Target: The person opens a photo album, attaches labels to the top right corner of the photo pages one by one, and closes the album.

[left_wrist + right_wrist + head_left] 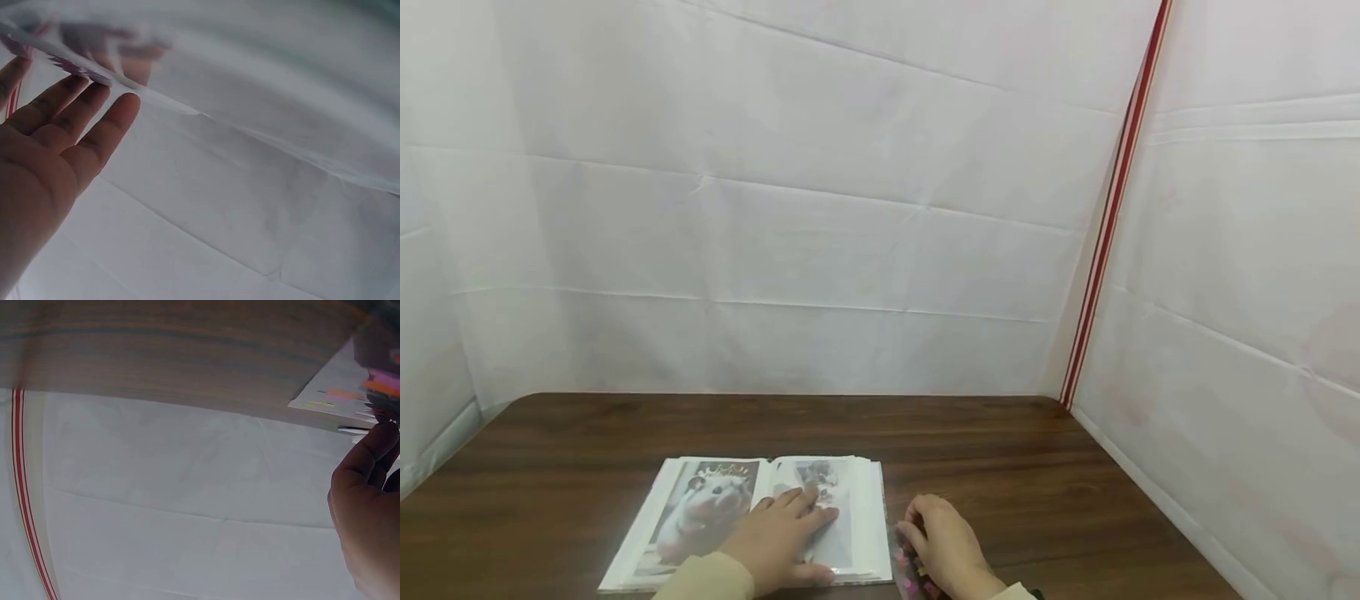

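Observation:
An open photo album lies on the table, with a white rodent picture on its left page and a grey animal picture on its right page. My left hand rests over the right page with fingers spread straight, covering part of that picture; the left wrist view shows those fingers against the glossy page. Just right of the album lies a clear sheet of colourful stickers. Curled fingers of my right hand pinch at this sheet, near dark and pink stickers; exactly what sits between the fingertips is partly hidden.
The dark wooden table extends behind and to both sides of the album. White cloth hangs behind it and along the sides, and a red-striped band runs down to the far right corner.

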A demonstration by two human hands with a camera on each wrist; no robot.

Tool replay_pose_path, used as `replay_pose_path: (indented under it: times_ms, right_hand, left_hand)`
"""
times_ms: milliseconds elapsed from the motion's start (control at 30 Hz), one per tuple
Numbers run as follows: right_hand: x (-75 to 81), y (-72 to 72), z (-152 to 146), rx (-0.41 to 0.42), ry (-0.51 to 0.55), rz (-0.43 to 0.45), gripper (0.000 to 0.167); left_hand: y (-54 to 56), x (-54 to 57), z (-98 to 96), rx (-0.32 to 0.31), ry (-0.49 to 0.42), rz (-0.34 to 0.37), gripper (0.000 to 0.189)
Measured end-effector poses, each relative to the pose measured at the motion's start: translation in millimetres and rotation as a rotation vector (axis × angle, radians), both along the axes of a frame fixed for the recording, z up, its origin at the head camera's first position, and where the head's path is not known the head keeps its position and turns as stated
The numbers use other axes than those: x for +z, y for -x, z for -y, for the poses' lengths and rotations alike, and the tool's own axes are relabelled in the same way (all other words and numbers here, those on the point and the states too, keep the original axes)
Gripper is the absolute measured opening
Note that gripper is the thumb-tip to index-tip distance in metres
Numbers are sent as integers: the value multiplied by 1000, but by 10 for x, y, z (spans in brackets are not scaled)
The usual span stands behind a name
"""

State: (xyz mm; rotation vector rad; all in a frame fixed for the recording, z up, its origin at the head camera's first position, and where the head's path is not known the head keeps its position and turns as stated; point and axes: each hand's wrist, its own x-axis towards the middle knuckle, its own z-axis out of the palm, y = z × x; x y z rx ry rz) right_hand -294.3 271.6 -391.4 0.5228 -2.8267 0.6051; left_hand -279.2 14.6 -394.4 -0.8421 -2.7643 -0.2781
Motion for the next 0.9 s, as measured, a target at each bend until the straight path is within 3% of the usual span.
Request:
replay_pose_path:
  times_ms: [333, 533, 733, 900]
  right_hand:
    - [32, 47, -42, 18, -27, -13, 14]
    - [188, 102, -63, 48, 2, -34, 13]
    - [400, 282, 88, 116, 79, -2, 12]
    - [405, 495, 228, 171, 165, 65, 12]
  left_hand:
    - [-26, 42, -93, 24, 29, 16, 79]
    - [-21, 14, -153, 26, 52, 12, 76]
    - [-21, 43, -126, 36, 54, 6, 76]
    - [-17, 62, -158, 53, 94, 15, 75]
